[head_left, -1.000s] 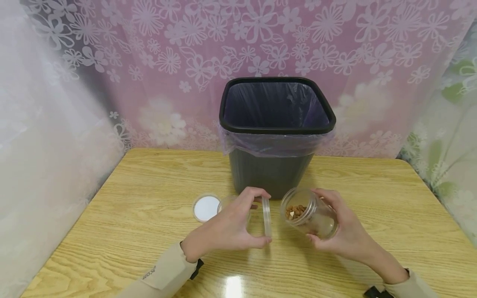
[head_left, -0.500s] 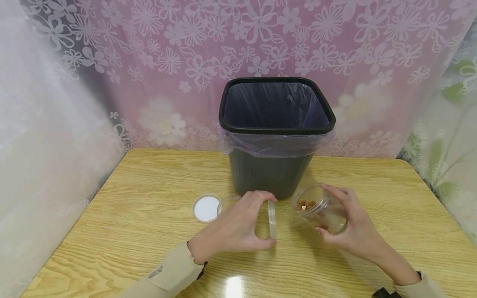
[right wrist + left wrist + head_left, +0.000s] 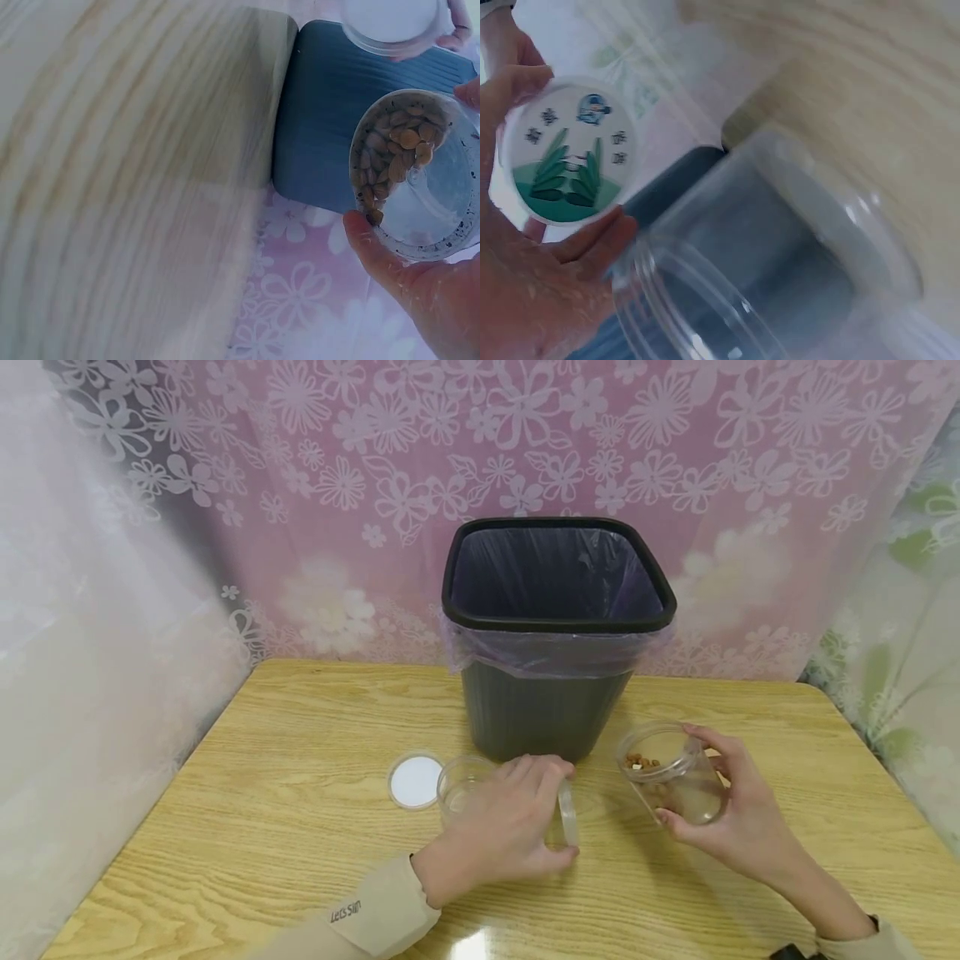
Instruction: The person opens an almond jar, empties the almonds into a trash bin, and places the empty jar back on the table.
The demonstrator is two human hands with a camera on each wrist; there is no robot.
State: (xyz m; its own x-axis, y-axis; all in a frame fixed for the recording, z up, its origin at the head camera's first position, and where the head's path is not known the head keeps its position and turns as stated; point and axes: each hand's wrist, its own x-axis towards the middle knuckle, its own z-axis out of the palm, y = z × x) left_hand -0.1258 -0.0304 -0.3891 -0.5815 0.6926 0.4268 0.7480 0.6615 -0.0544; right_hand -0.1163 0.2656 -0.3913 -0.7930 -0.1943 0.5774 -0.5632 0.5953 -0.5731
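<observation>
My left hand (image 3: 506, 831) pinches a round lid (image 3: 567, 814) by its edge and holds it on its side. In the left wrist view, that lid's outer face (image 3: 574, 146) carries a green leaf print and characters. My right hand (image 3: 742, 814) grips a clear plastic jar (image 3: 686, 789), tilted with its uncovered mouth toward the left hand. Brown almonds (image 3: 397, 154) lie gathered against one side inside it. Lid and jar are apart. A second clear jar (image 3: 456, 781) stands on the table, partly hidden behind my left hand, and looks empty.
A second lid (image 3: 415, 782) with a white inner face lies left of the standing jar. Behind both hands, a dark bin (image 3: 543, 710) lined with a purple bag stands on the wood-grain table (image 3: 300, 727). Flowered curtains (image 3: 337, 527) enclose the table.
Both hands have moved to the right, the left with the lid and the right with the almond jar. The jar is tipped less steeply now, and more of the standing jar shows.
</observation>
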